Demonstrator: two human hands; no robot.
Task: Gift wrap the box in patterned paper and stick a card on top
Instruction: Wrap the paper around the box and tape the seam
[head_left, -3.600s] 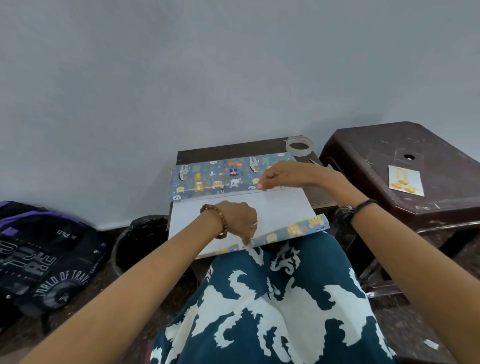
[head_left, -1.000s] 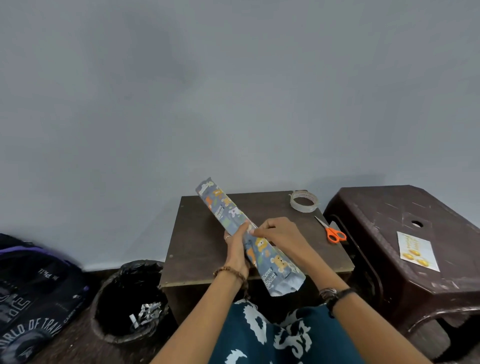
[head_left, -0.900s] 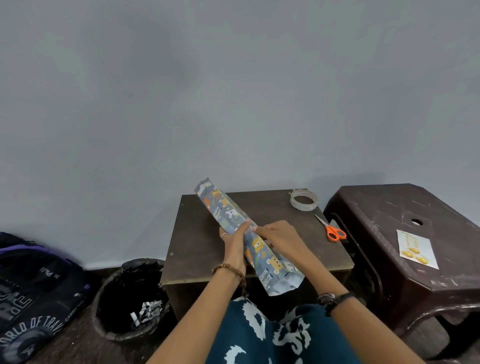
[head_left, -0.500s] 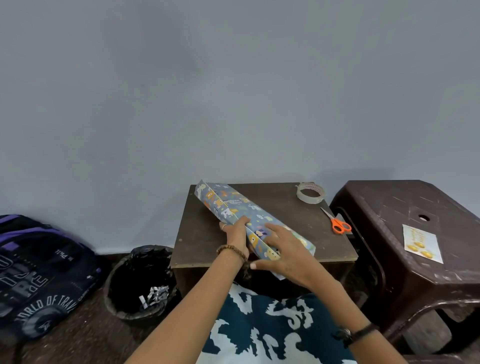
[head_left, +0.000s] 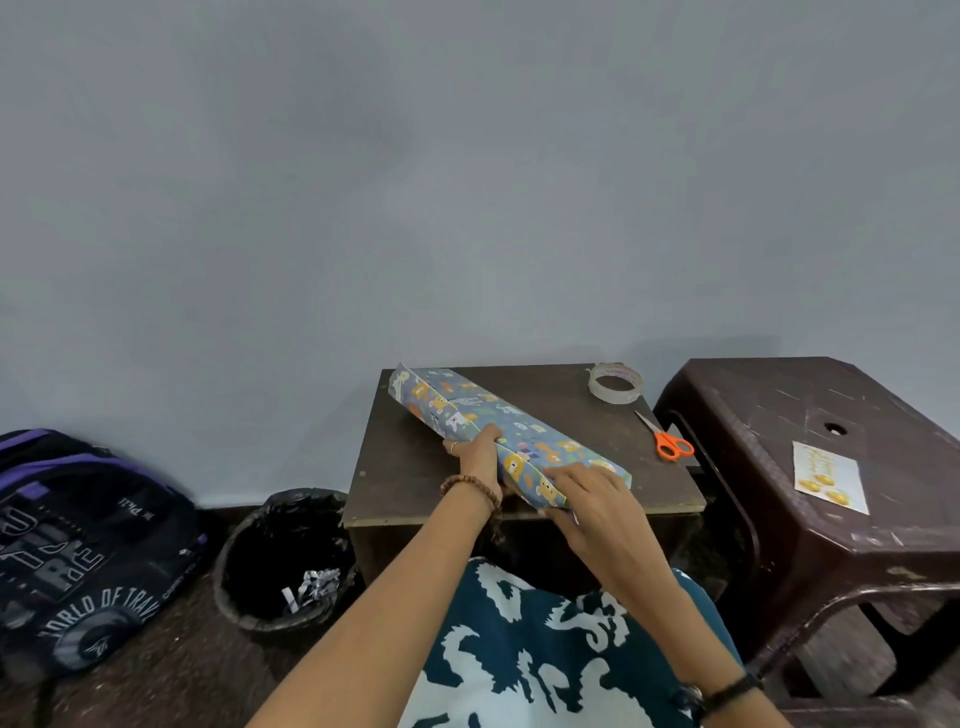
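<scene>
The plastic stool (head_left: 810, 467), dark brown, stands well to the right of the right hand, and the backpack (head_left: 78, 545) sits on the floor far to the left of the left hand. The small wooden desk (head_left: 415, 478) lies directly under both hands. A black-lined bin (head_left: 285, 561) stands below and to the left of the left hand, with scraps of paper in it. The box (head_left: 498, 431), covered in blue patterned paper, lies diagonally on the desk, its near end between the hands. The right hand (head_left: 592, 509) rests with loosely spread fingers on the box's near end. The left hand (head_left: 475, 457) grips the box's left edge at about mid-length, fingers curled on it. The card (head_left: 828, 475) lies on the stool, well right of the right hand. A tape roll (head_left: 615, 382) and orange-handled scissors (head_left: 667, 441) lie on the desk beyond the right hand.
</scene>
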